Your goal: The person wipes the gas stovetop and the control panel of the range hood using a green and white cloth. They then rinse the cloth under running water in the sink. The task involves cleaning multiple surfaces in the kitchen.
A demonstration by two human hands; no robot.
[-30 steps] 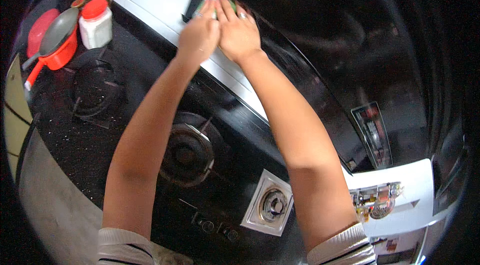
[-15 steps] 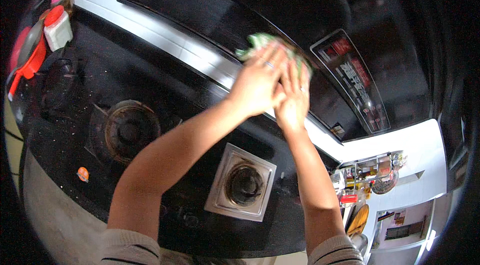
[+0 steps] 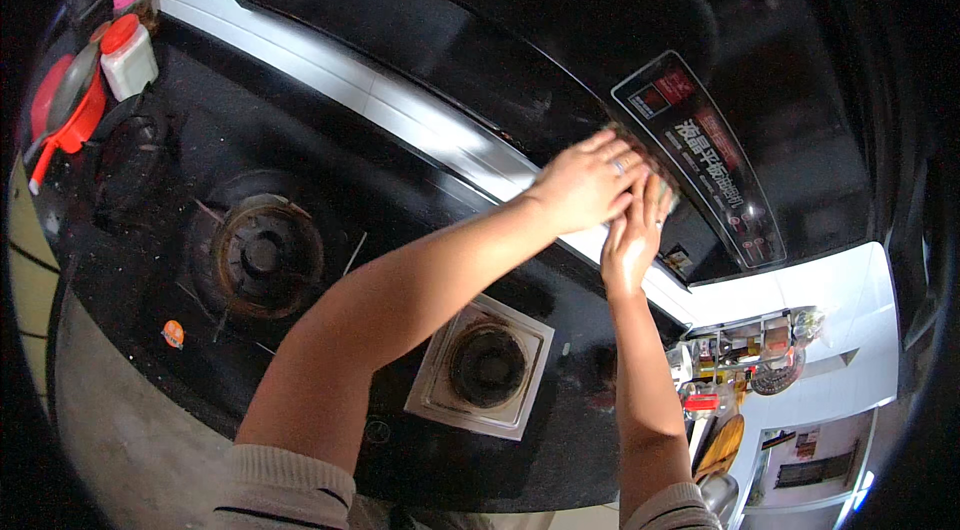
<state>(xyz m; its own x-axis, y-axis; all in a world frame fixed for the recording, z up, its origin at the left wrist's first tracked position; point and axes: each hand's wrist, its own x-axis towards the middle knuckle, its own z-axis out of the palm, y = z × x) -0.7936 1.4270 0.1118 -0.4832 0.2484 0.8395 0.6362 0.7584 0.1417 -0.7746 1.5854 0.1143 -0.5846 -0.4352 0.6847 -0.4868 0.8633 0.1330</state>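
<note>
While a cloth (image 3: 668, 192) is pressed flat under both hands (image 3: 610, 205) against the hood panel (image 3: 700, 155), even pressure is best kept.

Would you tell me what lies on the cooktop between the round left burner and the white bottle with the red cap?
In the head view, a black pan support lies between the left burner and the white bottle.

Two stove burners (image 3: 262, 255), red ladle (image 3: 62, 120), white red-capped jar (image 3: 128, 60).
</note>
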